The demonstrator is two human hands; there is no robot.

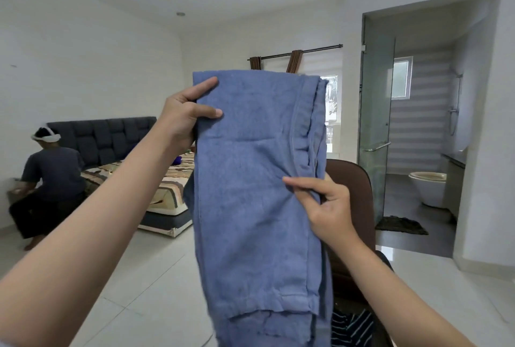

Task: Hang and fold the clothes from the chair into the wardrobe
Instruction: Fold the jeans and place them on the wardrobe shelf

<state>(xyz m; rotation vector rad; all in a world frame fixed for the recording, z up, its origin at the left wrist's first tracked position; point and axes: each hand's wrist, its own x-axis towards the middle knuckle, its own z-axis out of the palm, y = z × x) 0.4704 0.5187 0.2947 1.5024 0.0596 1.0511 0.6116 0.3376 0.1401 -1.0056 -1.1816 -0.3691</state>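
At nine o'clock a person in a dark shirt (53, 171) sits on the edge of a bed (167, 187) with a dark tufted headboard (103, 137) and a striped cover, on a pale tiled floor (145, 285). The left hand (181, 118) is raised toward ten o'clock, its thumb and forefinger pinching the upper left edge of a blue towel (256, 193), which hangs doubled lengthwise down the centre of the view. The right hand (323, 207), at about four o'clock, pinches the gathered right edges of the towel halfway down. Behind it stands a brown chair (354, 193) with a striped garment (351, 327) on its seat. At three o'clock a glass door (373, 129) opens to a bathroom with a toilet (429, 187) and dark mat (401, 225).
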